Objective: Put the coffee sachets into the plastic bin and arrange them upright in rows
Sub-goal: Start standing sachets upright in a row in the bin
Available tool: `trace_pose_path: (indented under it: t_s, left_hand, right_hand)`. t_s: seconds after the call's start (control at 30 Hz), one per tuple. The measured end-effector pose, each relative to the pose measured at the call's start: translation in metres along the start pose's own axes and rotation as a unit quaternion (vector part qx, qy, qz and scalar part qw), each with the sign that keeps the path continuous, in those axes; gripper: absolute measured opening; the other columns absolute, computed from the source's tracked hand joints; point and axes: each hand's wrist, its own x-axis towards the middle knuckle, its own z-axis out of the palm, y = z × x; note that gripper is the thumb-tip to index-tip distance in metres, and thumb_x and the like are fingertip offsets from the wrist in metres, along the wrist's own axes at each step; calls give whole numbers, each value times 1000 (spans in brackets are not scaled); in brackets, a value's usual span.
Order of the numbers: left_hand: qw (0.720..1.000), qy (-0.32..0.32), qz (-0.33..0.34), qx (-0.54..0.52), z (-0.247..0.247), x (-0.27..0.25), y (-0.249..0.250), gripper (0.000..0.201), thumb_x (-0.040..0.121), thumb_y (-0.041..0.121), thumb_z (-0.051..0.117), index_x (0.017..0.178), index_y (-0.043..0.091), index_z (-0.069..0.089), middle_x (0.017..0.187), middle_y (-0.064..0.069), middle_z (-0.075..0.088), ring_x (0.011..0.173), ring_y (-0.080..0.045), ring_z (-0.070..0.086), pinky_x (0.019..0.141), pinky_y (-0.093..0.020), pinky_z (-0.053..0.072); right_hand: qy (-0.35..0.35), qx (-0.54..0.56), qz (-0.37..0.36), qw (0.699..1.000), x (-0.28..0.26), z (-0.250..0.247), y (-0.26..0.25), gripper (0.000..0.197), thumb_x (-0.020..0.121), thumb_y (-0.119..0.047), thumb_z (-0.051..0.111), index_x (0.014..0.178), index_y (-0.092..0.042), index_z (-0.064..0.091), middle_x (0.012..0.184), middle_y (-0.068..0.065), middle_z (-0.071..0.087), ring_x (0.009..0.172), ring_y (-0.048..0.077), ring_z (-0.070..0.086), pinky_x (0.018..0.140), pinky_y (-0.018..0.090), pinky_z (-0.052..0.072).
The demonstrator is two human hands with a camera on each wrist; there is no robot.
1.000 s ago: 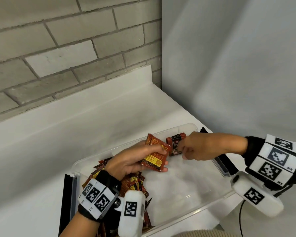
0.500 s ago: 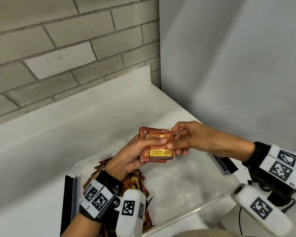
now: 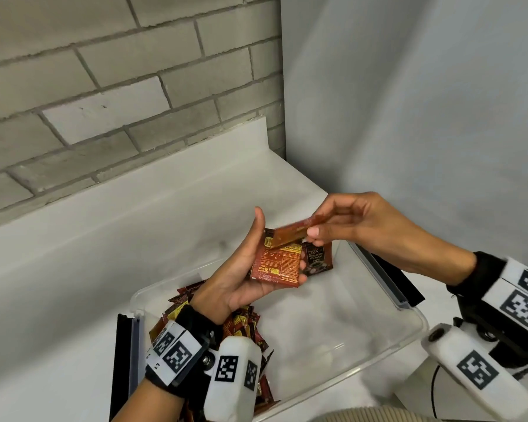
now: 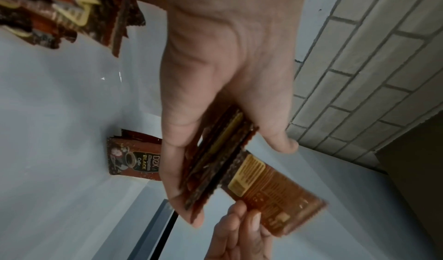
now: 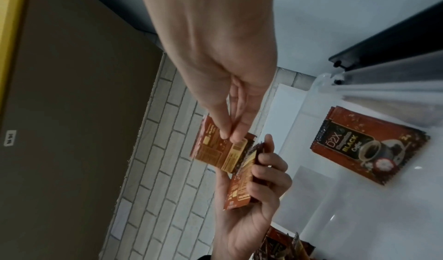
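My left hand point(image 3: 256, 269) holds a small stack of red-brown coffee sachets point(image 3: 279, 264) point(image 4: 215, 154) point(image 5: 242, 184) above the clear plastic bin point(image 3: 387, 339), palm up, thumb raised. My right hand point(image 3: 345, 223) pinches a single sachet point(image 3: 296, 233) point(image 4: 271, 190) point(image 5: 215, 148) by its edge, just above that stack. A few sachets point(image 3: 317, 260) point(image 4: 134, 159) point(image 5: 369, 146) lean at the bin's far wall. A loose heap of sachets point(image 3: 244, 327) point(image 4: 67, 8) fills the bin's left end under my left wrist.
The bin sits on a white counter point(image 3: 104, 254) in a corner, with a brick wall point(image 3: 119, 86) behind and a grey wall point(image 3: 409, 102) to the right. Black clip handles point(image 3: 406, 287) flank the bin's ends.
Both hands rose from inside the bin. My right hand let go by the sachets at the far wall, came to the left hand's stack and now lifts one sachet off it.
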Motion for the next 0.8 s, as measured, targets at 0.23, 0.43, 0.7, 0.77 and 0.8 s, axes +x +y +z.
trace_pose_path:
  t_s: [0.23,0.43,0.7,0.77,0.8]
  left_hand:
    - [1000,6,23,-10,2,-3,1,39,54,10,91,89,2,75,85,-17,68,70,-25,68,58,-35,57]
    - [993,76,87,-13,7,-4,3,23,75,4,68,98,3,65,88,-14,72,75,-22,71,62,-31,59]
    - [979,76,179,-62,2,0,3,22,77,7,65,97,2,70,93,-14,72,83,-21,71,68,-29,57]
    - [979,71,185,-53,2,1,2,31,68,11,81,97,3,73,99,-16,71,90,-24,70,74,-32,57]
    - [979,71,184,-49,1,2,1,42,61,14,87,98,3,73,101,-17,70,92,-25,69,77,-33,57]
  right_hand:
    - [-23,-73,-39,996,0,1,7,13,77,2,70,82,-9,73,97,3,75,91,11,70,76,15,52]
    - [20,-18,18,999,1,-1,13,19,91,4,56,102,-6,67,96,8,73,85,14,71,77,18,54]
    - [-23,63,112,991,-6,9,11,42,74,-37,68,96,-1,65,94,18,72,84,28,70,80,30,58]
    - [-27,61,109,992,-7,14,12,37,73,-29,71,96,-1,66,89,16,72,79,24,69,78,29,58]
    - [-22,62,107,992,-7,16,13,33,72,-24,72,95,-1,66,84,14,72,75,21,68,74,28,58]
